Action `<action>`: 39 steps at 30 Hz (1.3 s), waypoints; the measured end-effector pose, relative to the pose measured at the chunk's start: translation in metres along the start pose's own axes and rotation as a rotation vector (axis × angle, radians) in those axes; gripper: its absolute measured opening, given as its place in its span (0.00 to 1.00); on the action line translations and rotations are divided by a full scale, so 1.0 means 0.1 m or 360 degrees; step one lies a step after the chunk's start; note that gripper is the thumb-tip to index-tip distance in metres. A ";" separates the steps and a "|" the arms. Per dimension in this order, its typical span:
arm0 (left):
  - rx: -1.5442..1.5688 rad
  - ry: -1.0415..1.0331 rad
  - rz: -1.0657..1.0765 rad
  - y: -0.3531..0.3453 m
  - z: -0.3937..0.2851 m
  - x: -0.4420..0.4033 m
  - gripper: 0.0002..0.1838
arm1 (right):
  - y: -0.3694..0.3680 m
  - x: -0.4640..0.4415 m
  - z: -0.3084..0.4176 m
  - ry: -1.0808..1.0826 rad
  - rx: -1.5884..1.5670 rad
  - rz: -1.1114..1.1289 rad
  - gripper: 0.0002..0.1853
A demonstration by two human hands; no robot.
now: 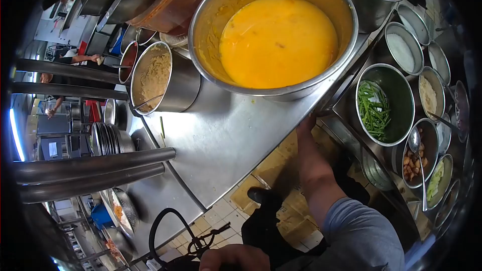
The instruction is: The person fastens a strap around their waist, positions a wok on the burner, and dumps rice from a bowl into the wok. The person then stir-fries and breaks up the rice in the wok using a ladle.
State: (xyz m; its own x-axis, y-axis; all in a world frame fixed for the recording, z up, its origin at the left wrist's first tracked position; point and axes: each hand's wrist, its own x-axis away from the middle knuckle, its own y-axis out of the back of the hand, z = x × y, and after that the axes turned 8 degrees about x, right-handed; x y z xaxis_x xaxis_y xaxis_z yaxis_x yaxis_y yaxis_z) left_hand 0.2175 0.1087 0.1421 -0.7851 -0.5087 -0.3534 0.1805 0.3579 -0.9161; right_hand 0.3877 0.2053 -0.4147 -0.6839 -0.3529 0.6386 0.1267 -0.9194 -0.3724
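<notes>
My right hand (306, 121), at the end of the arm in a grey sleeve, reaches to the edge of the steel counter (216, 145). Shadow and the counter edge hide its fingers. Above it stands a large steel pot (197, 55) of yellow-orange liquid (281, 40). Cut at the bottom of the view, my left hand (238, 258) is curled. Whatever is in it, if anything, cannot be made out. Just beyond that hand are a black cable loop (152, 236) and a knotted dark cord (201, 243).
A steel pot (183, 83) of pale brown mash stands left of the large pot. On the right are a bowl (401, 105) of cut green vegetables and several smaller bowls. Steel poles (95, 168) cross the left side. A co-worker's hand (94, 58) shows far left.
</notes>
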 end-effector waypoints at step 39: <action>-0.1257 0.0535 0.0262 -2.11 0.58 -1.41 0.19 | 1.13 5.89 4.51 -0.0064 -0.0262 0.1607 0.41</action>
State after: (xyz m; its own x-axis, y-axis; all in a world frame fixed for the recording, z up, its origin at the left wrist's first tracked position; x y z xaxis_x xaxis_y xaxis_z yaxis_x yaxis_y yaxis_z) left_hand 0.3241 0.0594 0.3746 -0.9407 -0.1897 -0.2811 -0.0589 0.9077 -0.4155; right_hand 0.3231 -0.1854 0.2233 -0.2877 -0.9577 -0.0037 0.5280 -0.1554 -0.8349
